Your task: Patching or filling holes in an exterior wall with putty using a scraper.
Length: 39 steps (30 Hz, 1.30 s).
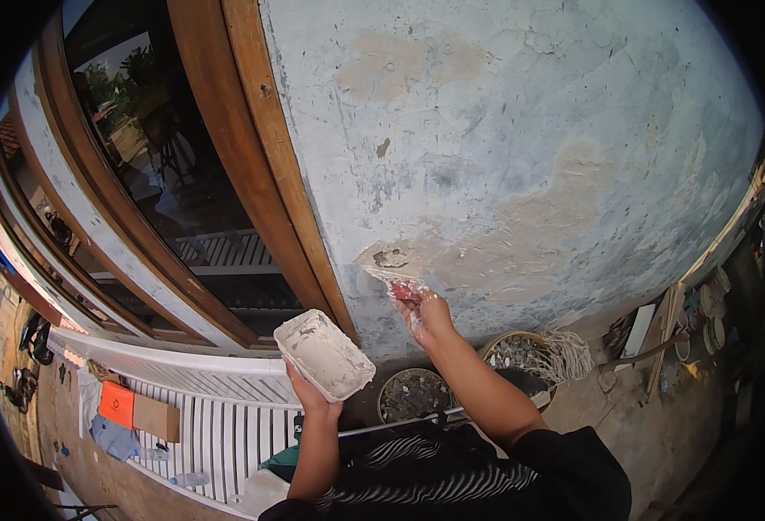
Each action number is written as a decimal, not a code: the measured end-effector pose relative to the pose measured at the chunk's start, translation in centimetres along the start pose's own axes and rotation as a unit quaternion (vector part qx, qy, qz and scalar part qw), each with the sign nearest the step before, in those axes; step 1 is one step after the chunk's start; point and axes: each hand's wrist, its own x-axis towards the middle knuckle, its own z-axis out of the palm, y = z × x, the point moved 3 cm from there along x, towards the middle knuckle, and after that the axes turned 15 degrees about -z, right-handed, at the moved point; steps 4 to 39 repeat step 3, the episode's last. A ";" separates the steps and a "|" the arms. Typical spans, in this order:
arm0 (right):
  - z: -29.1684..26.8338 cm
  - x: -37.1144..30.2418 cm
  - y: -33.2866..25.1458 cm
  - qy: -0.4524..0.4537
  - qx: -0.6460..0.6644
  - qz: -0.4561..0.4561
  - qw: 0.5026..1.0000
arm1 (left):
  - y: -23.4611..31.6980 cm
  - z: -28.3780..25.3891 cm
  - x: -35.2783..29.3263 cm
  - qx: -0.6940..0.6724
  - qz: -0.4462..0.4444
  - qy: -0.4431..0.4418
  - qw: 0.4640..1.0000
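Observation:
My left hand (309,390) grips a rectangular tub (324,354) from below and the side, tilted a little toward me. Pale filler paste coats the tub's inside and rim. My right hand (428,316) is closed around the red handle of a putty knife (406,287), with white paste smeared over the tool and my fingers. Its blade meets the pale blue wall (478,130) at a patch of beige filler (374,259), just below a small rough hollow (391,258). More beige filler spreads rightward across the wall.
Brown wooden window frames (269,130) border the wall on the left. Below, buckets of rubble (414,396) stand near the wall, one with a white mop head (564,358). A white slatted bench (226,434) holds a cardboard box (156,418) and plastic bottles. Planks lean at far right.

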 end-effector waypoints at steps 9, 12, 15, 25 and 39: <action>1.8 2.4 -1.2 -0.007 0.046 -0.020 0.999 | 0.1 0.3 0.0 0.011 0.005 -0.024 1.000; 1.8 2.4 -1.2 -0.007 0.046 -0.020 0.999 | 0.1 0.3 0.0 0.011 0.005 -0.024 1.000; 1.8 2.4 -1.2 -0.007 0.046 -0.020 0.999 | 0.1 0.3 0.0 0.011 0.005 -0.024 1.000; 1.8 2.4 -1.2 -0.007 0.046 -0.020 0.999 | 0.1 0.3 0.0 0.011 0.005 -0.024 1.000; 1.8 2.4 -1.2 -0.007 0.046 -0.020 0.999 | 0.1 0.3 0.0 0.011 0.005 -0.024 1.000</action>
